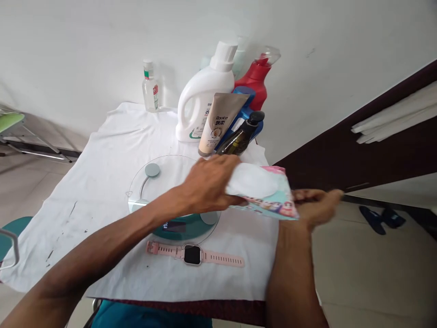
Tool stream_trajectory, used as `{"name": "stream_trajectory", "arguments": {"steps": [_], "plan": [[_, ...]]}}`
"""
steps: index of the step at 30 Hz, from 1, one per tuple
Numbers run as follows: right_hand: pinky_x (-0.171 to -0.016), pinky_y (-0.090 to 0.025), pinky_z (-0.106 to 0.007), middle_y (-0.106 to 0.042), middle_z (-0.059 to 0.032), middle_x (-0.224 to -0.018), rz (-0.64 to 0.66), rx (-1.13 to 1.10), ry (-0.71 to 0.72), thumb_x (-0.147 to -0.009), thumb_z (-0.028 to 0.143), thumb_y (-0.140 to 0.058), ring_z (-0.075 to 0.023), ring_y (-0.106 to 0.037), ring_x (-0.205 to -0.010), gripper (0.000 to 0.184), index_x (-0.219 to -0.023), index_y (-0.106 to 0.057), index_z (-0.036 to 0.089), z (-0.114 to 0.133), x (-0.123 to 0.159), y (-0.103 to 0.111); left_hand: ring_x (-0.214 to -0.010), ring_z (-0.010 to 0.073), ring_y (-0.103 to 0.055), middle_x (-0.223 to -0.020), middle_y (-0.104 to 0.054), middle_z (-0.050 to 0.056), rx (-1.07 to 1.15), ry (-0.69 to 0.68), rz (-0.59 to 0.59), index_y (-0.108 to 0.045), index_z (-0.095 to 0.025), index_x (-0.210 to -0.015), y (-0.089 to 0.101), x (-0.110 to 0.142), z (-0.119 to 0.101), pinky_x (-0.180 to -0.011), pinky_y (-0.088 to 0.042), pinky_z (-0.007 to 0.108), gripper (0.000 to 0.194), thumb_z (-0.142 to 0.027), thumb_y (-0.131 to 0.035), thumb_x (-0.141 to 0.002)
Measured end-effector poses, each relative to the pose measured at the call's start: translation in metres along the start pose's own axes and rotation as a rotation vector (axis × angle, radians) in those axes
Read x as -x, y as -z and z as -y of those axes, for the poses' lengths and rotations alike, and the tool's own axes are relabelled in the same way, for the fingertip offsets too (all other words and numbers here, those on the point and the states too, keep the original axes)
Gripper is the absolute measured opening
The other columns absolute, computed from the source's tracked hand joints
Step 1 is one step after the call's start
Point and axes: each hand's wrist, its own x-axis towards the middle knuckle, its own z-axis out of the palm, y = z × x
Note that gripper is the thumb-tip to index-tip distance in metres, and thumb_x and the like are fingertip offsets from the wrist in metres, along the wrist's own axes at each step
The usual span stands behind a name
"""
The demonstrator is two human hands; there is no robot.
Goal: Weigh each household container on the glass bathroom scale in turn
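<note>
My left hand [210,182] is closed on the left end of a soft tissue pack [261,182], white, teal and pink with a printed picture. It holds the pack above the right side of the table. My right hand [317,207] is at the pack's right end, with its thumb stretched out and its fingers partly hidden behind the pack and slightly blurred. Below my left forearm lies a round glass scale [184,232] with a teal band and a small display, partly covered by the arm. A pink smartwatch [192,254] lies face up with its strap spread out, in front of the scale.
At the back of the white-clothed table [112,150] stand a white detergent jug [208,91], a Rejoice tube [221,120], a dark pump bottle [237,136], a red bottle [256,79] and a small clear bottle [150,89]. Dark slippers [382,218] lie on the floor at right.
</note>
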Motion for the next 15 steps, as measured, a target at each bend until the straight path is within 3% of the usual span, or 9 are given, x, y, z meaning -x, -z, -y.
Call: {"name": "stream_trajectory", "arguments": {"steps": [3, 5, 7, 10, 13, 15], "plan": [[-0.047, -0.028, -0.03, -0.028, 0.0012, -0.054, -0.251, -0.071, 0.043, -0.11, 0.053, -0.017, -0.0117, -0.032, -0.048, 0.056, -0.061, -0.027, 0.026, 0.012, -0.013, 0.025, -0.133, 0.0407, -0.067, -0.139, -0.072, 0.022, -0.063, 0.062, 0.016, -0.063, -0.015, -0.127, -0.044, -0.041, -0.018, -0.108, -0.056, 0.056, 0.054, -0.045, -0.09, -0.091], [-0.048, -0.032, -0.03, -0.037, -0.0014, -0.057, -0.336, -0.065, 0.02, -0.111, 0.049, -0.016, -0.0124, -0.039, -0.049, 0.057, -0.062, -0.033, 0.025, 0.011, -0.012, 0.026, -0.135, 0.0404, -0.066, -0.139, -0.071, 0.024, -0.096, 0.109, -0.006, -0.062, -0.012, -0.132, -0.073, -0.063, -0.023, -0.109, -0.054, 0.057, 0.055, -0.044, -0.087, -0.095], [-0.05, -0.039, -0.029, -0.052, -0.0039, -0.067, -0.26, 0.016, -0.06, -0.109, 0.055, -0.027, -0.0139, -0.051, -0.056, 0.055, -0.068, -0.045, 0.024, 0.005, -0.005, 0.016, -0.134, 0.0396, -0.065, -0.139, -0.07, 0.026, -0.132, 0.148, -0.051, -0.062, -0.012, -0.135, -0.098, -0.08, -0.023, -0.108, -0.052, 0.055, 0.052, -0.042, -0.083, -0.098], [-0.054, -0.048, -0.028, -0.069, -0.0065, -0.09, -0.038, 0.11, -0.174, -0.095, 0.071, -0.051, -0.0181, -0.067, -0.075, 0.051, -0.088, -0.063, 0.022, -0.01, 0.008, -0.008, -0.135, 0.0392, -0.064, -0.137, -0.068, 0.027, -0.183, 0.208, -0.131, -0.063, -0.012, -0.138, -0.126, -0.093, -0.019, -0.109, -0.05, 0.053, 0.048, -0.042, -0.076, -0.103], [-0.059, -0.052, -0.025, -0.074, -0.0088, -0.114, 0.135, 0.116, -0.197, -0.078, 0.081, -0.067, -0.0207, -0.072, -0.096, 0.066, -0.105, -0.069, 0.021, -0.022, 0.02, -0.021, -0.137, 0.0392, -0.061, -0.143, -0.064, 0.03, -0.201, 0.256, -0.162, -0.059, -0.007, -0.147, -0.137, -0.092, -0.015, -0.113, -0.049, 0.053, 0.055, -0.04, -0.073, -0.104], [-0.064, -0.053, -0.025, -0.074, -0.0098, -0.123, 0.208, 0.125, -0.197, -0.072, 0.085, -0.07, -0.0216, -0.071, -0.106, 0.074, -0.11, -0.071, 0.021, -0.027, 0.024, -0.023, -0.139, 0.0396, -0.06, -0.147, -0.062, 0.03, -0.193, 0.239, -0.137, -0.058, -0.005, -0.149, -0.132, -0.084, -0.014, -0.114, -0.05, 0.054, 0.062, -0.039, -0.077, -0.101]]}}
